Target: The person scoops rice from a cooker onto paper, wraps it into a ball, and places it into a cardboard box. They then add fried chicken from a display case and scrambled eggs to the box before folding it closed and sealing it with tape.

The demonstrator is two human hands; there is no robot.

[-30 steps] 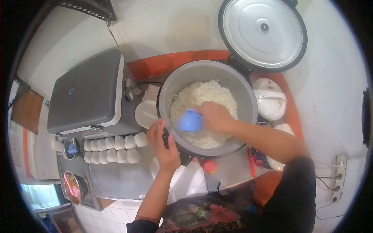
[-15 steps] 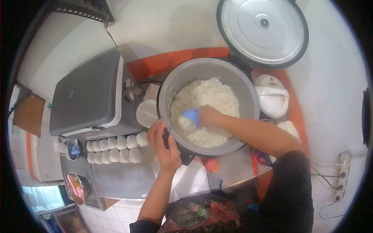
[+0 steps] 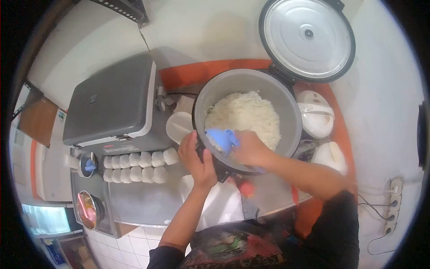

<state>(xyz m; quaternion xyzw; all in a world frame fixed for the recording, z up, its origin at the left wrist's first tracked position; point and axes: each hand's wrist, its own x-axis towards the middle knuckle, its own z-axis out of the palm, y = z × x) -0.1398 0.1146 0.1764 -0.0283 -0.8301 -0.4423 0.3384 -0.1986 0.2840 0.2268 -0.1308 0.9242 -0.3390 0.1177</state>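
Note:
A large rice cooker [image 3: 291,134] stands open on the counter with white rice [image 3: 244,112] inside. My right hand [image 3: 251,148] is closed around a blue rice scoop [image 3: 218,138] low in the pot, near its left front wall; its handle is mostly hidden by my fingers. My left hand [image 3: 199,166] rests against the cooker's left outer side, fingers stretched out and thumb apart. Just left of that hand are two rows of white rounded portions [image 3: 139,174]. Close behind it sits a white round container [image 3: 180,126].
The cooker's lid [image 3: 309,33] is raised at the back. A big grey cool box [image 3: 109,98] stands left. Metal bowls [image 3: 99,208] sit at far left, one with a pink utensil. A smaller white appliance [image 3: 316,114] is at right, near a power strip [image 3: 394,201].
My right hand has turned the scoop over, so its blue back faces up near the pot's left front wall. My left hand remains at the cooker's side. The view has shifted slightly.

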